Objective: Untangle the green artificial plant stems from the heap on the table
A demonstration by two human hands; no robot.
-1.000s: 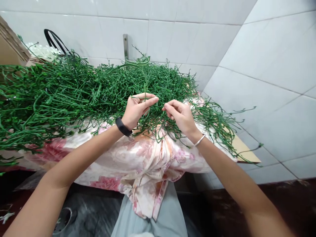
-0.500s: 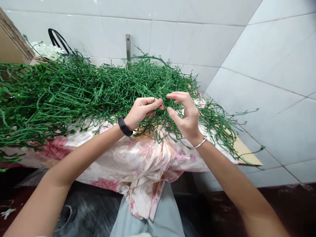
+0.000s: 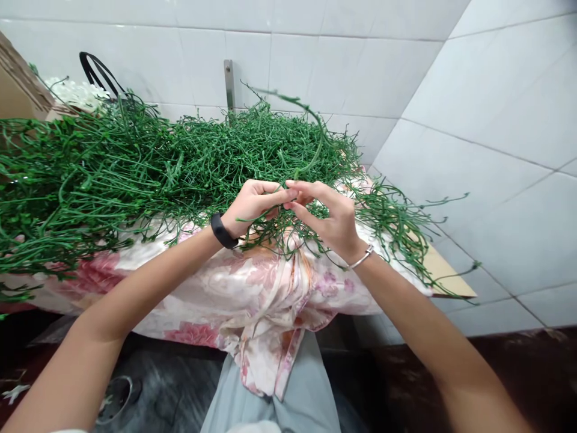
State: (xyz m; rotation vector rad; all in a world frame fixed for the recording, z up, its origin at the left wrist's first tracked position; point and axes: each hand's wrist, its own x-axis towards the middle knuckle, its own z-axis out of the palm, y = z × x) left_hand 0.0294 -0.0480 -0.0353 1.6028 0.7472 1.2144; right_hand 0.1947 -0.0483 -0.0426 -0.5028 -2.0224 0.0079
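Observation:
My left hand point(image 3: 256, 205), with a black band at the wrist, is closed in a pinch on a thin green artificial flower stem point(image 3: 319, 135). The stem arches up from my fingers and bends over to the left at its tip. Fingertips of my right hand point(image 3: 331, 218) meet those of my left and close around the base of the same stem. What lies exactly between the touching fingertips is hidden. Behind and beneath both hands spreads a big heap of similar green stems point(image 3: 202, 156).
Floral cloth point(image 3: 202, 294) covers the work surface and hangs in a knotted bunch over my lap. More stems lie right, by a cardboard edge point(image 3: 451, 284). White flowers point(image 3: 79, 93) sit back left beside a cardboard box point(image 3: 18, 78). Tiled walls point(image 3: 369, 66) stand behind and right.
My right hand has moved left, and its spread fingers have closed in at my left fingertips. The arching stem has swung slightly right. The view has shifted a little.

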